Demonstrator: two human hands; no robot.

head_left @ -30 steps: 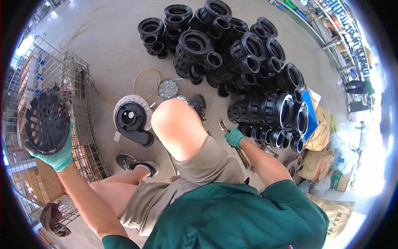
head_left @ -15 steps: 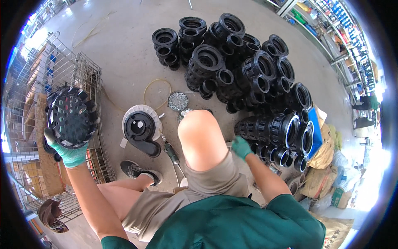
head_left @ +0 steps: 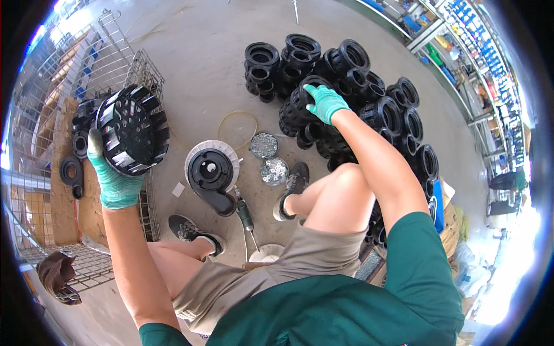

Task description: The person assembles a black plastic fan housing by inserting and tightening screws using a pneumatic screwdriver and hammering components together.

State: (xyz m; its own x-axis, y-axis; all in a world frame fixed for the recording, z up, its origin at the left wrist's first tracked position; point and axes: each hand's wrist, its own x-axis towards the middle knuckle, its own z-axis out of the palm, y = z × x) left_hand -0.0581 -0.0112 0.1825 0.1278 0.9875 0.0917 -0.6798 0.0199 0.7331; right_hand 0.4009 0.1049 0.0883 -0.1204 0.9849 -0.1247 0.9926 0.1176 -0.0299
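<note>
My left hand [head_left: 115, 183], in a green glove, holds up a round black plastic strainer basket [head_left: 131, 130] with slots and holes, at the wire cage. The thumb lies along its near rim. My right hand [head_left: 328, 104], also gloved, reaches far forward onto the top ring of a stack of black ribbed housings [head_left: 297, 109]. Its thumb and fingers are spread over the ring, and part of the ring is hidden beneath them. Between my feet lies a black snail-shaped casing [head_left: 212, 176] on a pale round base. Beside it is a green power screwdriver [head_left: 245, 214].
Left is a wire cage [head_left: 141, 72] with more black parts inside. Two round tins [head_left: 264, 145] of small metal parts sit on the floor near a yellowish hose loop [head_left: 236, 115]. Many black housings crowd the front right. Shelving [head_left: 430, 37] runs along the far right.
My right hand has moved forward and up from beside my knee to the stacked housings. My right knee has swung right, uncovering both tins. The strainer basket is still in my left hand, tilted differently.
</note>
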